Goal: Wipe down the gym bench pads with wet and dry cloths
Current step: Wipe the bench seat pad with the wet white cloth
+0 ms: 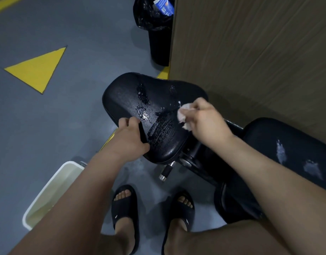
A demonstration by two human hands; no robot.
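Head view: the seat pad (125,100) is gripped by the left hand (130,137), a cloth (183,115) is clutched in the right hand (204,120), and puddles (144,111) beside it could be swept onto the floor (84,34).

Grey floor (81,28) below me. A tub (48,192) sits short of my left hand (130,137) gripping the pad (125,96); a bin (158,46) stands beyond.
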